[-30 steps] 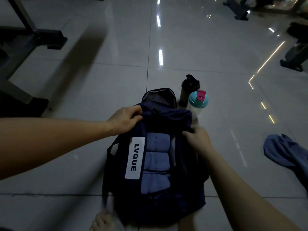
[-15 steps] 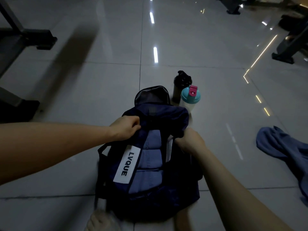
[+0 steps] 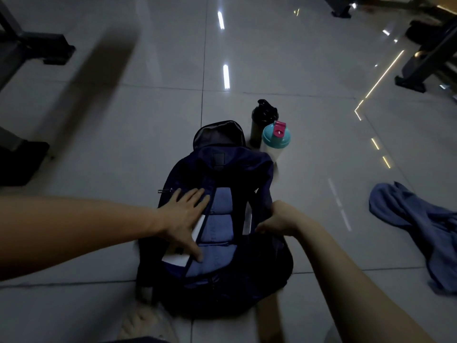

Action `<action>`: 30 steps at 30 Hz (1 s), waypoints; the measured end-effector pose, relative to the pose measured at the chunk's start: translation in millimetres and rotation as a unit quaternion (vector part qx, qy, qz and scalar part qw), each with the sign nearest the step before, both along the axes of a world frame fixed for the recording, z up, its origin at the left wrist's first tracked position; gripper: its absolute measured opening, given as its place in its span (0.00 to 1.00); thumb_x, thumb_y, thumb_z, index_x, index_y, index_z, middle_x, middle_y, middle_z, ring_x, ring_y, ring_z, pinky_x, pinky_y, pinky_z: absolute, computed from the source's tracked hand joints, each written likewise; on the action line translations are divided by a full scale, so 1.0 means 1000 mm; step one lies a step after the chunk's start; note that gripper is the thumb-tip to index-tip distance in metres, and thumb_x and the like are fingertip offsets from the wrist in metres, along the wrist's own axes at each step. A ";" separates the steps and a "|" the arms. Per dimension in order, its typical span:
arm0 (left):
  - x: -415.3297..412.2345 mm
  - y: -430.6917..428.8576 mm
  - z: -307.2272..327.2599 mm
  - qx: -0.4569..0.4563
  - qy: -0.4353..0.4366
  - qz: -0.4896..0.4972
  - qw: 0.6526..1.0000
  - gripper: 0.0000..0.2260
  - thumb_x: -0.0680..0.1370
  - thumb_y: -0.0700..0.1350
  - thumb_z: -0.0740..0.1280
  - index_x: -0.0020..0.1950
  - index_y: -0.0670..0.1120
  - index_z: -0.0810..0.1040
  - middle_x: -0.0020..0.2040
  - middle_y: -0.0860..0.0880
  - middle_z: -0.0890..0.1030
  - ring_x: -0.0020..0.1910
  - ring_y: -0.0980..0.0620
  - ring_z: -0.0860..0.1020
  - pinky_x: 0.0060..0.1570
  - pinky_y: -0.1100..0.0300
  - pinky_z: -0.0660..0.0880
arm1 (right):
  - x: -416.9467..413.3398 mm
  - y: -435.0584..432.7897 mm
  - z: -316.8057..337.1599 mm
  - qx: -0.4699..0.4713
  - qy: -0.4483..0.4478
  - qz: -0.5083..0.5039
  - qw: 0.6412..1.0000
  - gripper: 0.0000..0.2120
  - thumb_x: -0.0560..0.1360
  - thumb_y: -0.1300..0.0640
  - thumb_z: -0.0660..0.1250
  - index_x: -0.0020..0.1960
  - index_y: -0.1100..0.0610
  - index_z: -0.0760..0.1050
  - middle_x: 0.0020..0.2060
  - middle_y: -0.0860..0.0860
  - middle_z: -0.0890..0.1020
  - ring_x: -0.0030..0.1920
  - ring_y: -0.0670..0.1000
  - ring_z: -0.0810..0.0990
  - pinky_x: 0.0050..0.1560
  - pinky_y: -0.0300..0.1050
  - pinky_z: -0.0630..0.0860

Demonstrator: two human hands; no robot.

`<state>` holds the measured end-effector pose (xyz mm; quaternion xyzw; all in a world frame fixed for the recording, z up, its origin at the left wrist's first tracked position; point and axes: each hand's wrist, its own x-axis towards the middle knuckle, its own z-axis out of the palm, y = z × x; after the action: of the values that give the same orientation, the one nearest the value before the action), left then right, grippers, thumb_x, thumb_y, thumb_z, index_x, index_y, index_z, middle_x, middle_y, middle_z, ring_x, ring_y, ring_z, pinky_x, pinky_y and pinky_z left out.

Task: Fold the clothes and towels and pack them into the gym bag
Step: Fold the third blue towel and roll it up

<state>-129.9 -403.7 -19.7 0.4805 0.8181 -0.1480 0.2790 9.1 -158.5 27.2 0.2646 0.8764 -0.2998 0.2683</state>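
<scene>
A dark navy gym bag (image 3: 222, 169) lies on the tiled floor in front of me, its long top opening parted. Inside it, folded light-blue cloth (image 3: 218, 224) shows as a stack of rolls. My left hand (image 3: 184, 219) lies flat with straight fingers on the bag's left flap, over the white label. My right hand (image 3: 277, 219) grips the right edge of the opening, fingers curled round the fabric. A crumpled blue garment (image 3: 420, 229) lies on the floor to the right, apart from the bag.
A black shaker bottle (image 3: 262, 120) and a clear bottle with a teal and pink lid (image 3: 275, 137) stand just beyond the bag. Dark gym-equipment frames (image 3: 32, 45) stand at far left and far right (image 3: 425, 68). My bare foot (image 3: 146, 323) shows below the bag.
My left hand let go of the far left edge of the bag and now lies flat lower down on the label. The right hand slid nearer along the right edge, narrowing the opening.
</scene>
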 end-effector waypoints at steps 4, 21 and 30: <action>0.006 -0.009 -0.008 -0.004 0.034 -0.001 0.999 0.73 0.54 0.85 0.63 0.78 0.46 0.26 0.80 0.45 0.29 0.79 0.42 0.30 0.76 0.33 0.37 | 0.007 -0.005 0.001 -0.001 -0.009 -0.004 1.000 0.09 0.69 0.62 0.74 0.48 0.62 0.77 0.44 0.59 0.83 0.44 0.58 0.83 0.43 0.51 0.81; 0.018 0.001 0.011 -0.028 0.048 0.016 0.998 0.73 0.55 0.82 0.67 0.80 0.46 0.30 0.81 0.45 0.32 0.80 0.42 0.34 0.76 0.32 0.39 | 0.053 0.002 0.008 -0.110 0.064 -0.167 0.978 0.07 0.73 0.60 0.74 0.46 0.64 0.79 0.37 0.54 0.81 0.34 0.49 0.79 0.32 0.40 0.73; 0.026 -0.008 0.050 0.089 0.205 0.087 0.971 0.34 0.73 0.70 0.65 0.69 0.47 0.67 0.68 0.44 0.70 0.67 0.42 0.69 0.62 0.46 0.71 | 0.090 0.002 0.022 0.002 0.103 -0.256 0.961 0.15 0.66 0.53 0.66 0.46 0.63 0.76 0.36 0.57 0.84 0.32 0.54 0.85 0.33 0.46 0.76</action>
<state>-103.8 -412.2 30.4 0.3895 0.9065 -0.1455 0.0733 99.5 -156.0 49.4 0.4483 0.8029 -0.3824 0.0900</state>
